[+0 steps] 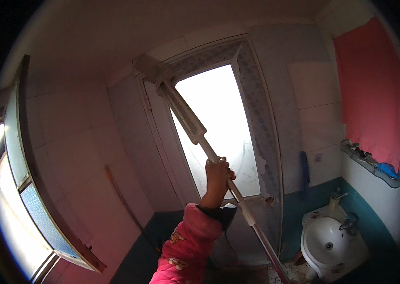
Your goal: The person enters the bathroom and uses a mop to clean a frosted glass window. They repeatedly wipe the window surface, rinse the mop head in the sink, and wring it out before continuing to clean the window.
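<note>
My left hand (pixel 217 179) is wrapped around the metal pole (pixel 265 245) of a long-handled mop, raised in front of me. The pole slants from the lower right up to the upper left. Above my hand is the mop's pale slotted frame (pixel 184 112). Its blurred head (pixel 148 67) is up by the top left corner of a door frame, close to the ceiling; whether it touches cannot be told. A pink padded sleeve (pixel 192 245) covers my forearm, with a dark band at the wrist. My right hand is out of view.
Behind the mop stands a door with a bright frosted pane (pixel 221 124). An opened window sash (pixel 40 198) juts in at left. A thin stick (pixel 125 204) leans on the wall. At right are a washbasin (pixel 324 241), a glass shelf (pixel 370 165) and a red towel (pixel 373 88).
</note>
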Available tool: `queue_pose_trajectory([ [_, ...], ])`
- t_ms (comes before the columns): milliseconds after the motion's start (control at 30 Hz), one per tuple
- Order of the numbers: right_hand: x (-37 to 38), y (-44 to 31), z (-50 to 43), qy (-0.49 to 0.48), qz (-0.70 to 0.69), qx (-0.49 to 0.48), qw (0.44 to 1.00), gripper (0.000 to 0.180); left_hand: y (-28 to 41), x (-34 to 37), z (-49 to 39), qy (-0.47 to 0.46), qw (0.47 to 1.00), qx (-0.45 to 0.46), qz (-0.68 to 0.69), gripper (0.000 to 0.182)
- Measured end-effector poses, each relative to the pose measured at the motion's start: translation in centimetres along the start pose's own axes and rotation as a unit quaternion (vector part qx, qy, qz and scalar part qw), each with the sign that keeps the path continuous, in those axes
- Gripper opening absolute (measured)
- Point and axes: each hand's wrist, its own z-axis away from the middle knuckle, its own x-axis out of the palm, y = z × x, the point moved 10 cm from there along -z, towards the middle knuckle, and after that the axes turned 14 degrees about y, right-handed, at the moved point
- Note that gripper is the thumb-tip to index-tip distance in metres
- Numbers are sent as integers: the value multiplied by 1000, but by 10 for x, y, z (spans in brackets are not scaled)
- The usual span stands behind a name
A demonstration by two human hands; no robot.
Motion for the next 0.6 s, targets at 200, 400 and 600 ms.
queue_pose_trajectory([
  [200, -39, 25, 10, 2, -31, -34, 999, 19, -22, 28, 20, -11, 999, 11, -35, 18],
  [400, -40, 9, -51, -40, -114, -13, 993, 24, -34, 60, 43, -62, 996, 8, -63, 20],
  [600, -23, -26, -46, -55, -167, 20, 984, 15, -25, 45, 28, -105, 992, -62, -24, 32],
])
